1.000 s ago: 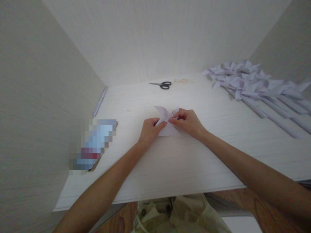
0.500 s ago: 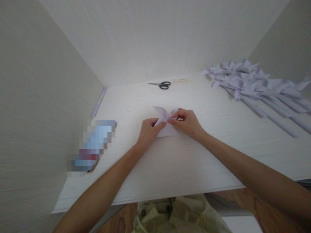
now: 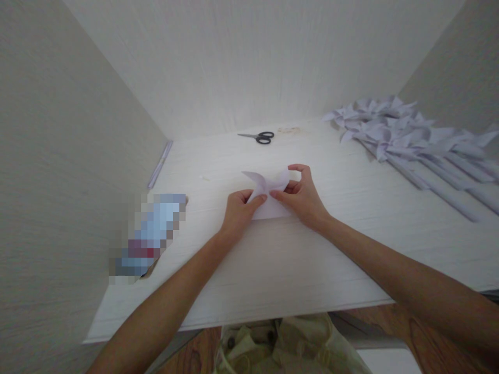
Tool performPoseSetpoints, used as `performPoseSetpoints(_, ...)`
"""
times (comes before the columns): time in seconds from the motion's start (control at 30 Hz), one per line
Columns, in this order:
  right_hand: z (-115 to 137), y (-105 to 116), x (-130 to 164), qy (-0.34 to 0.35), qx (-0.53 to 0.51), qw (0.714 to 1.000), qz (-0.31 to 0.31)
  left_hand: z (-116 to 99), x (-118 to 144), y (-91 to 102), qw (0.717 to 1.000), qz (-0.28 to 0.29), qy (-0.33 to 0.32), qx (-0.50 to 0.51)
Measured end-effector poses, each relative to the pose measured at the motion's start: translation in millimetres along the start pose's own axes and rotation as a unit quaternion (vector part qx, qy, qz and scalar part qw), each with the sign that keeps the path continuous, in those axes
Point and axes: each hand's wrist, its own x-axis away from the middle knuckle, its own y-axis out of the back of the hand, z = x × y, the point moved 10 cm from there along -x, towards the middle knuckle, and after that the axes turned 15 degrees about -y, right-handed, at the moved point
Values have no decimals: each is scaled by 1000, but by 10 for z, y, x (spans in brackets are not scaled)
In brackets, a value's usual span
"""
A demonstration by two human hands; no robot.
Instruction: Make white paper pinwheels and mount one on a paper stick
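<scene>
Between my hands, a little above the white table, is a paper pinwheel [image 3: 268, 208] of white paper, its points curled in toward the middle. My left hand [image 3: 238, 214] pinches its left side, thumb pressed near the centre. On the right side, my right hand [image 3: 306, 200] grips the paper with the thumb near the centre and other fingers behind; its index finger is raised and bent at the upper right point. Fingertips behind the paper are partly hidden.
Black-handled scissors [image 3: 262, 137] lie near the back wall. Several white paper pinwheels with rolled paper sticks [image 3: 393, 135] are piled at right. Rolled paper sticks [image 3: 159, 165] lie along the left wall, and a blurred-out phone-like object [image 3: 156, 228] is nearer me.
My right hand has opened wider, its index finger lifting up and away from the pinwheel's centre. The upper right point shows more spread out. My left hand stays nearly still.
</scene>
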Motion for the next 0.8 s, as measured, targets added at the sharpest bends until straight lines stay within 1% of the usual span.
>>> performPoseSetpoints(0.23,15,26,12,7,0,1000,-15,-5,0,-34,1000,15,9,4)
performPoseSetpoints(0.33,-20,47,-40,-7,-3,1000,-3,-32,-6,-84,998,33,13,43)
performPoseSetpoints(0.4,-55,44,-86,-31,-6,999,28,-48,-11,-132,994,55,24,86)
performPoseSetpoints(0.47,-90,-2,-110,-64,5,994,84,-64,-10,-171,989,80,40,115)
performPoseSetpoints(0.53,-111,-78,-88,-94,36,984,149,-85,3,-215,984,115,56,124)
performPoseSetpoints(0.6,-115,-141,-35,-109,78,971,199,-106,33,-270,978,158,70,116)
performPoseSetpoints(0.67,-107,-178,15,-113,115,961,226,-111,68,-301,974,192,81,88)
performPoseSetpoints(0.8,-103,-213,66,-107,165,950,242,-120,117,-327,966,237,83,56)
